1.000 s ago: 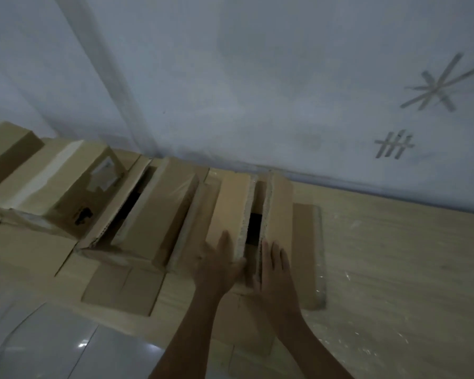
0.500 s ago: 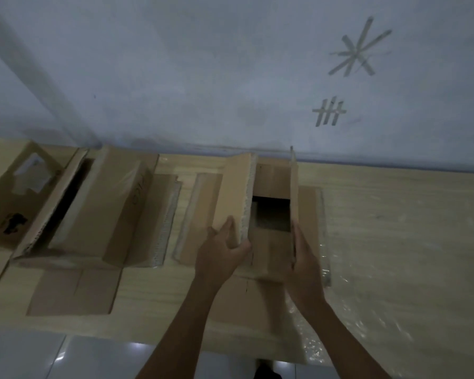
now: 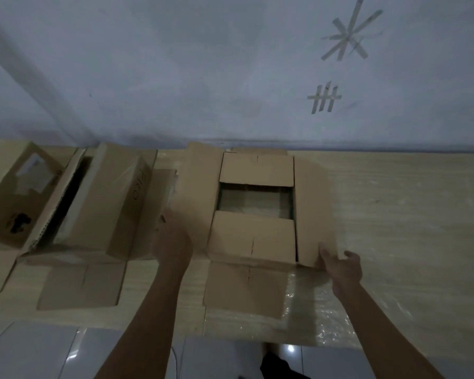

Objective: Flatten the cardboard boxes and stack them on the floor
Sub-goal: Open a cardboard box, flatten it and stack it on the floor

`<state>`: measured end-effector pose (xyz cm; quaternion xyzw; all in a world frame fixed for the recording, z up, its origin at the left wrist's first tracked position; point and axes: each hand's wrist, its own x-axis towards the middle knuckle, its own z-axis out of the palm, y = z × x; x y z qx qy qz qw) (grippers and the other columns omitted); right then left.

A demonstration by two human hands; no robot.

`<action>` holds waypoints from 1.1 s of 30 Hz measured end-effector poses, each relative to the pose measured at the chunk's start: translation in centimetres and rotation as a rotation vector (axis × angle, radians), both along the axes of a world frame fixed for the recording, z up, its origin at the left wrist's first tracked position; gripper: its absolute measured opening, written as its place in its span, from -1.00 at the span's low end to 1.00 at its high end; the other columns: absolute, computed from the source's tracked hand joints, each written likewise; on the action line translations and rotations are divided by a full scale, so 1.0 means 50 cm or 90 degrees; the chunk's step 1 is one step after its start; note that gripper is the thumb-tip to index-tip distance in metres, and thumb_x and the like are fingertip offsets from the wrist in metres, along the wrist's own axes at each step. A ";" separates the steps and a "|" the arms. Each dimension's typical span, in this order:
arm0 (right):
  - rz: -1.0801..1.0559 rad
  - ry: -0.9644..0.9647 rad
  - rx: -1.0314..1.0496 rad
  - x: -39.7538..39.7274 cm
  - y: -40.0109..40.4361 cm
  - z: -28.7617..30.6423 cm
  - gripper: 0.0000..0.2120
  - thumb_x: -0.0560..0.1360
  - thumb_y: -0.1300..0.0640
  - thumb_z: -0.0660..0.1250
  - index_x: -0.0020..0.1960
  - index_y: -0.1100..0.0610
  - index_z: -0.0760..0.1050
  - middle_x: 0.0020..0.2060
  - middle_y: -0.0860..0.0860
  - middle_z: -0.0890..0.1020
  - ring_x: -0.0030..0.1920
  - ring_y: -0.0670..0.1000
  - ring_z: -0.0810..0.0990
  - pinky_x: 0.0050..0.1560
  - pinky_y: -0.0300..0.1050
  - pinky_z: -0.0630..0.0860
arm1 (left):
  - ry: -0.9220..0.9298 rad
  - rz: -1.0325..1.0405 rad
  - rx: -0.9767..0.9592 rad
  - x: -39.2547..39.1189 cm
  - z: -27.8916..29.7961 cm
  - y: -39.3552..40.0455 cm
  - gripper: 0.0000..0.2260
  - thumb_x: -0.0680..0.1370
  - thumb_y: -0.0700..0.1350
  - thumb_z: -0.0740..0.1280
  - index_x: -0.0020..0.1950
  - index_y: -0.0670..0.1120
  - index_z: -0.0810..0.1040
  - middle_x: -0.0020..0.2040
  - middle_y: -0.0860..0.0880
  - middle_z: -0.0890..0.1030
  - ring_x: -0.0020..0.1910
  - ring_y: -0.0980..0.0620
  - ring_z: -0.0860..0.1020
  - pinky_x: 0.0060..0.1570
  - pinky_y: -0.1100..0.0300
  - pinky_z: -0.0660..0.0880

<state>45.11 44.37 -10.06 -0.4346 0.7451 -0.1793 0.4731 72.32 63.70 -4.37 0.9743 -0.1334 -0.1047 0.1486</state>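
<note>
Both hands work one open box (image 3: 256, 212) on the counter (image 3: 408, 214): left hand (image 3: 173, 239) grips the near edge of the box's left flap, right hand (image 3: 342, 266) pinches the near corner of the right flap. All four flaps are spread; the two inner ones (image 3: 253, 236) leave a gap between them through which the counter shows. By the look of it the bottom is already open, but the box is not yet pressed flat. Left of the left hand stand two more boxes (image 3: 104, 201), upright and not flattened, with loose flat cardboard pieces (image 3: 80, 285) lying before them. No stack shows on the tiled floor (image 3: 39, 351) below the forearms. Judged early: flattening and all stacking remain.
</note>
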 end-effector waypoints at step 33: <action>1.001 0.345 -0.572 0.383 -0.239 0.201 -0.41 0.49 0.39 0.24 0.45 -0.02 0.36 0.25 0.20 0.54 0.18 0.24 0.55 0.09 0.09 0.51 | -0.264 -0.598 -0.286 -0.122 0.047 -0.020 -0.80 0.46 0.02 0.51 0.00 0.00 0.59 -0.09 0.12 0.60 -0.16 0.09 0.52 -0.14 0.26 0.42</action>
